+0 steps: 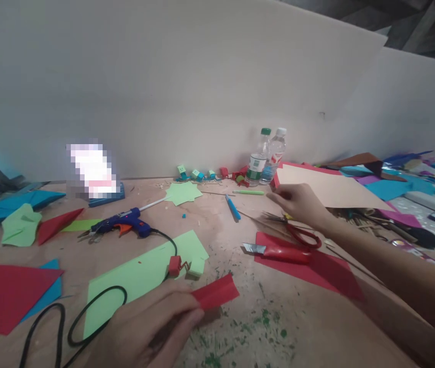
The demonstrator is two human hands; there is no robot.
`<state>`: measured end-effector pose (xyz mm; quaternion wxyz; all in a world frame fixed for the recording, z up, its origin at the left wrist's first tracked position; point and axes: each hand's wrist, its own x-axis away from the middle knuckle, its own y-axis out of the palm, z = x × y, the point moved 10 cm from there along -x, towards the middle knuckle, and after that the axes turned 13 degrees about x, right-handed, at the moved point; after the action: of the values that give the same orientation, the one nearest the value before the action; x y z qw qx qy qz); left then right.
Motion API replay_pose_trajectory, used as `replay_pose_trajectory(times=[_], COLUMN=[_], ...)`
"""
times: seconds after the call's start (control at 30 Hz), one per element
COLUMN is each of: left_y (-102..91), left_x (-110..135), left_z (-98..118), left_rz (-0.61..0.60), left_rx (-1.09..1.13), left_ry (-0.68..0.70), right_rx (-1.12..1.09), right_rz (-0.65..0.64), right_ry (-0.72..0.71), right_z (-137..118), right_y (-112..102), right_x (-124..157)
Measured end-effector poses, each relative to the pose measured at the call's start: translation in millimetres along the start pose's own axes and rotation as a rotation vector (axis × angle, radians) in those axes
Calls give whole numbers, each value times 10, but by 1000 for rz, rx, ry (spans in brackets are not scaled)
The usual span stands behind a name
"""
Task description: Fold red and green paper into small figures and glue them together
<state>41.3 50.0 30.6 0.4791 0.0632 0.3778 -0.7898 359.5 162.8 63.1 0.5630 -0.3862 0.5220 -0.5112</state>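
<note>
My left hand (pixel 152 322) pinches a creased strip of red paper (pixel 216 293) between thumb and fingers, low over the table. Out to the right, my right hand (pixel 297 202) reaches to the left edge of a cream sheet (pixel 324 186), its fingers curled together. What lies in those fingers, if anything, I cannot make out. Below that hand are red-handled scissors (pixel 303 235) and a red utility knife (pixel 286 253), the knife's blade out, on red paper (pixel 328 273). Just beyond my left hand, a small red paper cube (pixel 175 266) with a folded strip sits on green paper (pixel 144 271).
A blue glue gun (pixel 125 222) lies at left, its black cord (pixel 96 291) looping toward me. Two bottles (pixel 257 162) stand by the wall near small paper figures (pixel 198 175). A blue pen (pixel 233 207) lies mid-table. A lit, blurred screen (pixel 93 168) stands back left.
</note>
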Motion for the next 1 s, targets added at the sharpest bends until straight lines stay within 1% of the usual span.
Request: replay_pose_trajectory(times=[0.07,0.1,0.13,0.17,0.23,0.27,0.3,0.37,0.47,0.6,0.73,0.8,0.9,1.0], left_y=[-13,-26,-41,-65,-110,-121,-125,-110,-45,26,48,54,22,-39], left_x=[-11,-15,-16,-16,-12,-9,-7,-4,1,6,14,23,37,61], left_z=[-50,-77,-106,-135,-194,-220,-235,-245,-230,-207,-185,-206,-273,-377], left_rz=[12,25,41,67,119,134,141,135,80,25,32,44,92,152], left_rx=[21,33,46,57,81,94,108,133,162,185,210,224,240,288], left_ry=[-51,-75,-99,-122,-167,-186,-197,-200,-186,-157,-110,-122,-176,-262], right_rx=[-135,-245,-551,-837,-1253,-1396,-1493,-1613,-1735,-1772,-1724,-1734,-1804,-1842], right_rz=[2,-12,-80,-188,-542,-676,-776,-882,-920,-835,-838,-831,-813,-857], right_ry=[-25,-54,-96,-112,-84,-51,-30,15,12,11,-40,-26,45,58], right_z=[-284,-445,-631,-811,-1196,-1351,-1484,-1668,-1861,-1899,-1891,-1875,-1863,-1945], right_y=[-58,-58,-12,71,332,416,469,530,538,571,585,558,501,490], right_x=[345,507,656,792,1069,1184,1276,1395,1492,1507,1522,1517,1496,1501])
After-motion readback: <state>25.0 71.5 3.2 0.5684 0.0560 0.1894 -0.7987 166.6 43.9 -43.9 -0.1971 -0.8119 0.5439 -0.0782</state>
